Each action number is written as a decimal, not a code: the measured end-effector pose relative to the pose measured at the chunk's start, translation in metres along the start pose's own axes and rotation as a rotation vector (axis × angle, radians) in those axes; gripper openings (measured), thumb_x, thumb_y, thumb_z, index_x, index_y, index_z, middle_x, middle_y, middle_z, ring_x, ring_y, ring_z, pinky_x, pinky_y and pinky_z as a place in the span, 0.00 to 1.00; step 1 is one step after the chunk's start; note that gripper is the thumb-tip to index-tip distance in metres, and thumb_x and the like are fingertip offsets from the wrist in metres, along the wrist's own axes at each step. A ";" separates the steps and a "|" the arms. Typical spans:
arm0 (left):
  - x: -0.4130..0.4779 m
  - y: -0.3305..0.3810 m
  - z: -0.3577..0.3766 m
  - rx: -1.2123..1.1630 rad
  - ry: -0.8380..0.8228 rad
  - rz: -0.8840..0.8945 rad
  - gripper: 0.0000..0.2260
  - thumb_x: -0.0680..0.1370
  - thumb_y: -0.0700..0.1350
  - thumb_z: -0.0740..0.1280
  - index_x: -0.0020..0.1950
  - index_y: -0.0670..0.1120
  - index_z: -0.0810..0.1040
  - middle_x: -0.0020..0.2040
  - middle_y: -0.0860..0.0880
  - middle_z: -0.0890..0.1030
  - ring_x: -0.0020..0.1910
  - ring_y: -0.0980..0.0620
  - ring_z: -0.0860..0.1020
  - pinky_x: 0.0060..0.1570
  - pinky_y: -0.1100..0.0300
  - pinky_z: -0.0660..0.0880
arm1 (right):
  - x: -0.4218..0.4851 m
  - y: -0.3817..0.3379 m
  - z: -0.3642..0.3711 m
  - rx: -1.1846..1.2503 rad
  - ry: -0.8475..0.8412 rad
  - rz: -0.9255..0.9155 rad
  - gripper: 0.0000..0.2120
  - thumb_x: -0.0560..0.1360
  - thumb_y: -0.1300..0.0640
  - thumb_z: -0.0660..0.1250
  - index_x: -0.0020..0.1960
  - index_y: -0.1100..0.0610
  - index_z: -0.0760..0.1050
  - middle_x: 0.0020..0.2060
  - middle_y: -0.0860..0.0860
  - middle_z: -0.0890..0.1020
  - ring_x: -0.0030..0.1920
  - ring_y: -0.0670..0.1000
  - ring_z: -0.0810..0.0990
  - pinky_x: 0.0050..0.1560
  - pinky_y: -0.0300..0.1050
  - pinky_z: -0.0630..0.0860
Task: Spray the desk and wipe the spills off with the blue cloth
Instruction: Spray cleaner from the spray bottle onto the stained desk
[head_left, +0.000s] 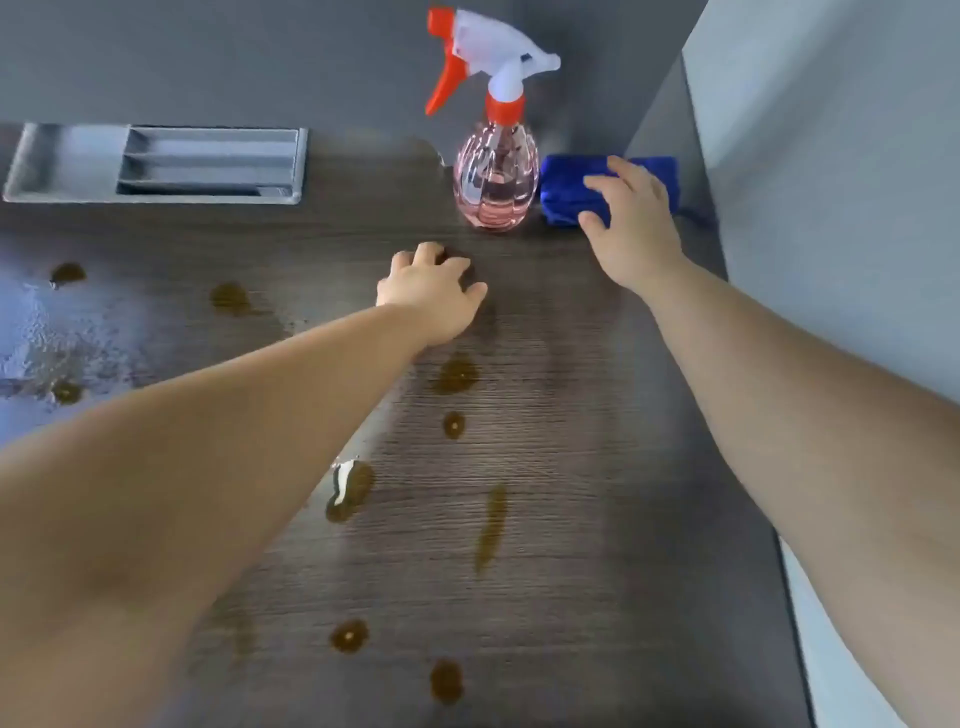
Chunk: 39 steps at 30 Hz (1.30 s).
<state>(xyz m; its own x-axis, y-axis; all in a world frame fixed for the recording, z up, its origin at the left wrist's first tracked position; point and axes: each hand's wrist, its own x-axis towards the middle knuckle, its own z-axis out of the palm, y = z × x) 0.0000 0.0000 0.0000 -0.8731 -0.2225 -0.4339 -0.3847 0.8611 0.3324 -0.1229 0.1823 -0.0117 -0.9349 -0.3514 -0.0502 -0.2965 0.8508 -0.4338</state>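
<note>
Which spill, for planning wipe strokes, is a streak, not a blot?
The streak nearest the right forearm: long and narrow; the other spills are roundish blots.

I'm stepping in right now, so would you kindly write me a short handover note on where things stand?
Left hand: rests on the desk, holding nothing.
Right hand: open, fingers spread over the blue cloth, not gripping yet.
Spray bottle: upright beside the cloth, not held.
Done: droplets at the desk's left suggest spraying.
Left: grip cloth, wipe the brown spills.
</note>
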 end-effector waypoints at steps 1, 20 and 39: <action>0.001 0.002 -0.001 0.044 -0.026 -0.012 0.24 0.79 0.60 0.51 0.74 0.55 0.61 0.75 0.49 0.57 0.73 0.42 0.55 0.68 0.47 0.62 | 0.006 0.001 0.003 -0.041 -0.036 -0.019 0.23 0.79 0.54 0.60 0.73 0.55 0.63 0.75 0.52 0.59 0.75 0.56 0.53 0.70 0.53 0.58; 0.002 -0.001 -0.004 0.172 -0.047 -0.032 0.24 0.79 0.63 0.49 0.74 0.58 0.58 0.75 0.52 0.55 0.73 0.45 0.52 0.58 0.49 0.69 | 0.004 0.018 0.002 -0.272 -0.133 0.083 0.23 0.79 0.52 0.60 0.72 0.55 0.63 0.68 0.57 0.69 0.67 0.60 0.65 0.64 0.55 0.63; -0.032 0.000 0.012 0.098 -0.101 0.052 0.22 0.81 0.57 0.49 0.73 0.53 0.62 0.74 0.49 0.58 0.72 0.43 0.55 0.68 0.48 0.62 | -0.144 -0.009 -0.016 0.261 -0.218 0.117 0.29 0.74 0.50 0.68 0.72 0.51 0.63 0.68 0.49 0.67 0.68 0.51 0.65 0.65 0.44 0.63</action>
<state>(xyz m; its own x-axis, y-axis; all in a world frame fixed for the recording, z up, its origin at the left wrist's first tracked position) 0.0313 0.0125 0.0036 -0.8545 -0.1337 -0.5020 -0.3043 0.9120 0.2751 0.0115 0.2312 0.0136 -0.8876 -0.3564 -0.2919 -0.1037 0.7720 -0.6271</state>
